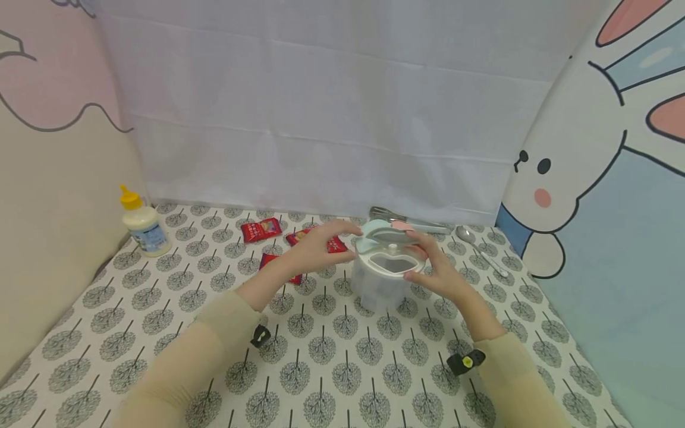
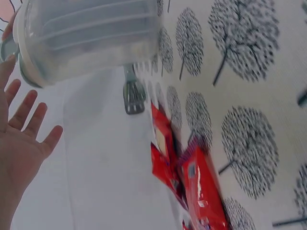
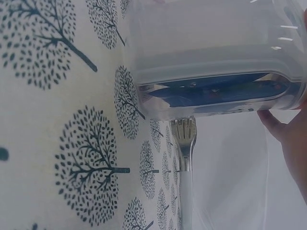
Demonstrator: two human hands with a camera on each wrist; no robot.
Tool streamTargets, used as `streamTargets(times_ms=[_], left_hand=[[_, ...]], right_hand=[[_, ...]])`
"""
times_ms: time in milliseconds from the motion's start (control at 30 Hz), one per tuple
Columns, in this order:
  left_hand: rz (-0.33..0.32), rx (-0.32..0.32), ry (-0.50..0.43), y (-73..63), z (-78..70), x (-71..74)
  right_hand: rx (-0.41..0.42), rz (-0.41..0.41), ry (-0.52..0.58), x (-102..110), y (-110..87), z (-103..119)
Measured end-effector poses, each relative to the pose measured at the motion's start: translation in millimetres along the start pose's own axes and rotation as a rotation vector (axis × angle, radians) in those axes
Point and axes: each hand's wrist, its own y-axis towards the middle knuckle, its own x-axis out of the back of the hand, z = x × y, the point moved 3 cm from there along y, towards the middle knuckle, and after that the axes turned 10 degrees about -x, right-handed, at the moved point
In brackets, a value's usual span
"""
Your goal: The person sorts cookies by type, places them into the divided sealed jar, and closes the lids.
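Observation:
A clear plastic container (image 1: 380, 291) with a white rim and pastel flap lids stands on the table between both hands. A grey flap (image 1: 393, 236) on it is raised, while a clear-windowed flap lies flat in front. At the left edge, my left hand (image 1: 321, 246) touches the mint flap (image 1: 369, 228) with its fingertips, the other fingers spread in the left wrist view. My right hand (image 1: 441, 270) holds the right side of the lid, fingers by the raised flap and thumb at the front rim. Through the container wall, a dark blue shape (image 3: 216, 91) shows in the right wrist view.
Several red snack packets (image 1: 261, 230) lie left of the container. A slotted spatula (image 1: 387, 214) and other utensils lie behind it, a metal spoon (image 1: 481, 249) to its right. A yellow-capped bottle (image 1: 145, 224) stands at the far left. Cloth walls edge the table.

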Motion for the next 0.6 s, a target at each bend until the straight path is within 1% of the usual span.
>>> streamTargets(times_ms=[133, 333, 467, 533, 600], left_hand=[[0.043, 0.066, 0.008, -21.8, 17.9, 18.4], [0.089, 0.148, 0.079, -58.2, 55.6, 43.0], [0.090, 0.227, 0.102, -79.5, 78.4, 53.1], [0.099, 0.259, 0.112, -87.3, 87.4, 54.6], [0.124, 0.294, 0.109, -92.4, 94.4, 53.5]], right_hand=[[-0.018, 0.002, 0.029, 0.1, 0.5, 0.0], [-0.025, 0.012, 0.077, -0.9, 1.2, -3.8], [-0.031, 0.006, 0.076, -0.4, 1.3, -4.1], [-0.033, 0.003, 0.072, -0.3, 1.3, -4.6], [-0.029, 0.006, 0.078, -0.6, 1.5, -5.2]])
